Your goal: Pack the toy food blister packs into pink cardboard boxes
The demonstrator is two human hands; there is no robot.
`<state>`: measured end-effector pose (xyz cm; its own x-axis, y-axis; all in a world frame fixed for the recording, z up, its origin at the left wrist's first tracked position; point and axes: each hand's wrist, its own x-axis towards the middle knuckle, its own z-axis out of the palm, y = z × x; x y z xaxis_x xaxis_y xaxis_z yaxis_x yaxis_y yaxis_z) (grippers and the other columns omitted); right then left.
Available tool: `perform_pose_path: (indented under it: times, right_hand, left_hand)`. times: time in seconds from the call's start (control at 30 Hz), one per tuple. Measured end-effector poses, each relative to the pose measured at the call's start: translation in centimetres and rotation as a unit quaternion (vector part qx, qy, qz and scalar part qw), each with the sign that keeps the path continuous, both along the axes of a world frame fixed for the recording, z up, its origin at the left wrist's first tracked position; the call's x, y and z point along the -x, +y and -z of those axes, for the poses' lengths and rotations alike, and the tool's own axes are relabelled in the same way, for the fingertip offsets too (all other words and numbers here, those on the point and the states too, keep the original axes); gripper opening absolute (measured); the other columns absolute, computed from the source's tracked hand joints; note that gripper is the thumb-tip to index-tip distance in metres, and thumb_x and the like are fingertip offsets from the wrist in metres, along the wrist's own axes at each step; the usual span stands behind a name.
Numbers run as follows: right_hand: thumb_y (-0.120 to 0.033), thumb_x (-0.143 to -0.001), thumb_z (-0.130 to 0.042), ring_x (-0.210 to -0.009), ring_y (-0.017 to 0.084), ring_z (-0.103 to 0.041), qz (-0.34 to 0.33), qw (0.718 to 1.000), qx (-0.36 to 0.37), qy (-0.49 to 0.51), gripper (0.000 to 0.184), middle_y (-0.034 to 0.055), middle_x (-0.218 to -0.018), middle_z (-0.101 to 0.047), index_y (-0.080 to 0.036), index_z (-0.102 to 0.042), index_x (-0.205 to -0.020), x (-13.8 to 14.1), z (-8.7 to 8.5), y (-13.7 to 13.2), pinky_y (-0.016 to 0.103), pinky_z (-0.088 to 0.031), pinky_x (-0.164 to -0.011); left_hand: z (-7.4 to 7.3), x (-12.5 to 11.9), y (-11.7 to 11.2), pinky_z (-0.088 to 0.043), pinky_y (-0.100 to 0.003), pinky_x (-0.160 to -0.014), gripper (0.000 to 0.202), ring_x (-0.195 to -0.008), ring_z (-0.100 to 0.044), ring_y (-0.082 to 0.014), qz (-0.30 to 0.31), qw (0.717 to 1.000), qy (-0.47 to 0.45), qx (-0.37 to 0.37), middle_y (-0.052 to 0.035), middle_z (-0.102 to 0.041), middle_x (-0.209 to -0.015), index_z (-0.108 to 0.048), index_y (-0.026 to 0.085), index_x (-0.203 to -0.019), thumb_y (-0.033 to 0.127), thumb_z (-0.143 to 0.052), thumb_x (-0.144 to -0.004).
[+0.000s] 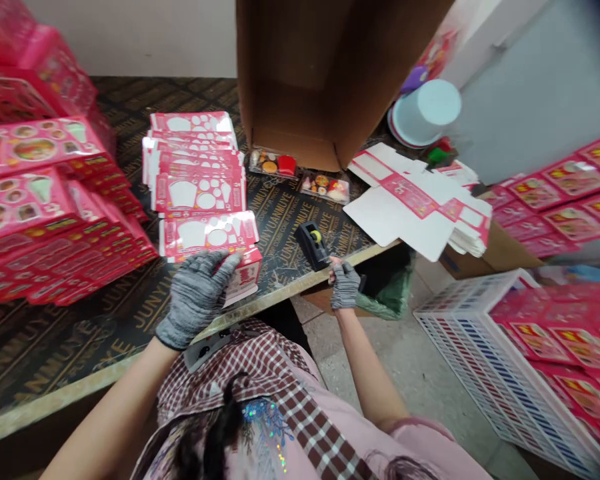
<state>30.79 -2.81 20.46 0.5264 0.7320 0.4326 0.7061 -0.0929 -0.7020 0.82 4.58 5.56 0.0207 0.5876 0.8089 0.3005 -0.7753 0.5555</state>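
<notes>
My left hand (200, 293), in a grey knitted glove with bare fingertips, is closed on a small pink carton (247, 277) at the table's front edge. Part of the carton is hidden under that hand. A black tape dispenser (311, 245) with a yellow-cored roll stands to the right. At its front end my right hand (345, 283), gloved the same way, pinches the end of the clear tape; the tape itself barely shows. Just beyond the left hand lies an overlapping row of flat pink cartons (200, 190) with cut-out windows.
Filled pink boxes are stacked at left (45, 193). A large open cardboard box (295, 80) stands behind two clear packs of toy food (325, 188). Unfolded cartons (405, 193) overhang the right edge. Below are a green-lined bin (395, 293) and a white crate (475, 347) of boxes.
</notes>
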Motion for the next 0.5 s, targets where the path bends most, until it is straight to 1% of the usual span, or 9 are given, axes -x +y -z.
perform_pose_path:
  times: [0.03, 0.07, 0.1, 0.17, 0.23, 0.27, 0.33, 0.4, 0.5]
  right_hand:
    - [-0.063, -0.076, -0.062, -0.04, 0.008, -0.031, -0.039, 0.997, 0.019, 0.059, 0.048, -0.0088, -0.049, -0.043, -0.018, -0.07, -0.092, 2.2, 0.1, -0.1, 0.021, -0.025, -0.041]
    - [-0.058, -0.076, -0.067, -0.039, 0.008, -0.029, -0.099, 0.985, 0.062, 0.129, 0.049, -0.0099, -0.046, -0.041, -0.017, -0.072, -0.103, 4.5, 0.2, -0.1, 0.021, -0.022, -0.04]
    - [-0.055, -0.077, -0.07, -0.038, 0.007, -0.026, -0.163, 0.96, 0.118, 0.197, 0.051, -0.0106, -0.043, -0.039, -0.016, -0.073, -0.109, 6.9, 0.3, -0.1, 0.021, -0.021, -0.04]
    - [-0.05, -0.078, -0.072, -0.037, 0.007, -0.023, -0.269, 0.892, 0.206, 0.301, 0.052, -0.0111, -0.039, -0.036, -0.012, -0.074, -0.114, 11.3, 0.5, 0.0, 0.022, -0.02, -0.04]
    - [-0.046, -0.079, -0.071, -0.037, 0.006, -0.021, -0.33, 0.827, 0.262, 0.372, 0.05, -0.011, -0.038, -0.034, -0.01, -0.074, -0.114, 14.3, 0.8, 0.4, 0.022, -0.019, -0.041]
    - [-0.044, -0.08, -0.07, -0.037, 0.006, -0.02, -0.345, 0.803, 0.278, 0.398, 0.05, -0.0109, -0.038, -0.033, -0.009, -0.074, -0.115, 15.2, 1.1, 0.6, 0.022, -0.019, -0.04]
    - [-0.042, -0.081, -0.068, -0.038, 0.007, -0.017, -0.352, 0.776, 0.295, 0.433, 0.049, -0.0108, -0.039, -0.032, -0.009, -0.073, -0.116, 15.9, 1.5, 1.1, 0.022, -0.018, -0.04]
    - [-0.041, -0.083, -0.065, -0.039, 0.008, -0.016, -0.346, 0.765, 0.302, 0.452, 0.047, -0.0106, -0.038, -0.03, -0.009, -0.073, -0.117, 15.7, 2.0, 1.6, 0.022, -0.018, -0.04]
    - [-0.041, -0.085, -0.062, -0.041, 0.009, -0.015, -0.339, 0.758, 0.304, 0.468, 0.043, -0.01, -0.04, -0.028, -0.01, -0.074, -0.113, 15.1, 2.3, 1.8, 0.022, -0.019, -0.039]
  left_hand:
    - [-0.2, 0.1, -0.1, -0.053, -0.045, -0.097, 0.038, -0.104, -0.07, -0.0291, 0.003, 1.0, -0.005, -0.007, -0.0116, -0.074, -0.116, -0.068, 0.023, -0.126, 0.02, -0.054, -0.091]
    - [-0.3, 0.3, -0.2, -0.052, -0.045, -0.1, 0.039, -0.104, -0.071, -0.0277, 0.004, 1.0, -0.01, -0.019, -0.0112, -0.074, -0.116, -0.066, 0.022, -0.128, 0.018, -0.053, -0.091]
    - [-0.4, 0.4, -0.3, -0.052, -0.045, -0.103, 0.041, -0.105, -0.071, -0.0263, 0.006, 0.999, -0.015, -0.029, -0.0108, -0.074, -0.116, -0.063, 0.021, -0.129, 0.016, -0.053, -0.09]
    - [-0.4, 0.7, -0.4, -0.051, -0.045, -0.107, 0.041, -0.105, -0.071, -0.0246, 0.015, 0.999, -0.024, -0.032, -0.01, -0.073, -0.115, -0.06, 0.021, -0.13, 0.015, -0.052, -0.09]
    - [-0.1, 0.8, -0.5, -0.05, -0.046, -0.11, 0.037, -0.108, -0.07, -0.024, 0.026, 0.999, -0.026, -0.01, -0.0093, -0.073, -0.115, -0.059, 0.021, -0.128, 0.017, -0.051, -0.092]
    - [0.1, 0.8, -0.5, -0.05, -0.047, -0.11, 0.035, -0.11, -0.07, -0.0241, 0.028, 0.999, -0.026, 0.0, -0.0093, -0.073, -0.116, -0.059, 0.021, -0.127, 0.018, -0.05, -0.093]
    - [0.4, 0.9, -0.5, -0.05, -0.048, -0.111, 0.033, -0.114, -0.069, -0.0243, 0.032, 0.999, -0.027, 0.01, -0.0094, -0.072, -0.117, -0.059, 0.021, -0.125, 0.02, -0.051, -0.094]
    - [0.7, 1.0, -0.3, -0.048, -0.049, -0.113, 0.032, -0.114, -0.069, -0.0231, 0.042, 0.999, -0.033, -0.005, -0.0087, -0.073, -0.117, -0.059, 0.022, -0.125, 0.019, -0.051, -0.094]
    - [0.6, 1.2, -0.1, -0.046, -0.052, -0.114, 0.034, -0.113, -0.069, -0.0215, 0.046, 0.996, -0.025, -0.066, -0.0086, -0.073, -0.119, -0.06, 0.023, -0.125, 0.014, -0.049, -0.093]
